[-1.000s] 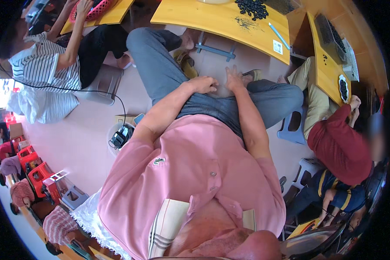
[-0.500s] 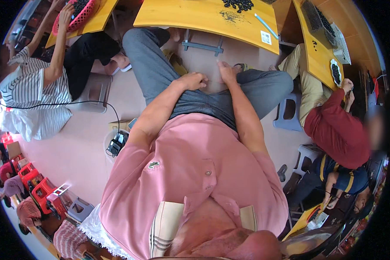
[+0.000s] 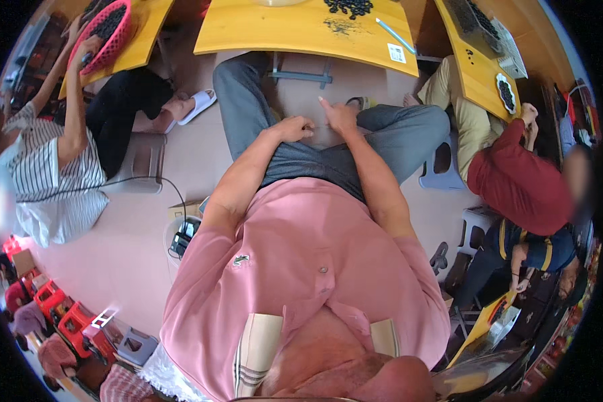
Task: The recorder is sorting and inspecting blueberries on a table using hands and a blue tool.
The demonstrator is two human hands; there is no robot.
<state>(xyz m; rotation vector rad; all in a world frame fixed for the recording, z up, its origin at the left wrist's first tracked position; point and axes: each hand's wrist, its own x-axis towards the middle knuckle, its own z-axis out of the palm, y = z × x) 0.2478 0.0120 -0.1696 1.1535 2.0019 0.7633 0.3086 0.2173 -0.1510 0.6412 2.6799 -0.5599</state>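
My left hand point(image 3: 295, 128) rests on my lap, its fingers loosely bent and slightly apart, with nothing seen in them. Close to its right is my right hand point(image 3: 342, 115), over my other thigh, thumb stretched out and the other fingers partly hidden; it shows nothing held. Both hands stay below the near edge of a yellow table point(image 3: 261, 33) and apart from it. On that table lie a pile of small dark pieces point(image 3: 348, 7), dark crumbs point(image 3: 342, 27), a light blue stick point(image 3: 394, 35) and a white printed label point(image 3: 396, 53).
At left, a person in stripes works at a pink basket point(image 3: 117, 40) of dark pieces. A person in a red top point(image 3: 516, 181) sits at a right-hand table with a white dish point(image 3: 505, 92). A bin with a black device point(image 3: 183, 236) stands by my left elbow; a cable runs from it.
The whole view has shifted slightly, and a pale round rim now shows at the table's top. My hands stay over my lap. The left-hand person's slippered foot shows more fully.
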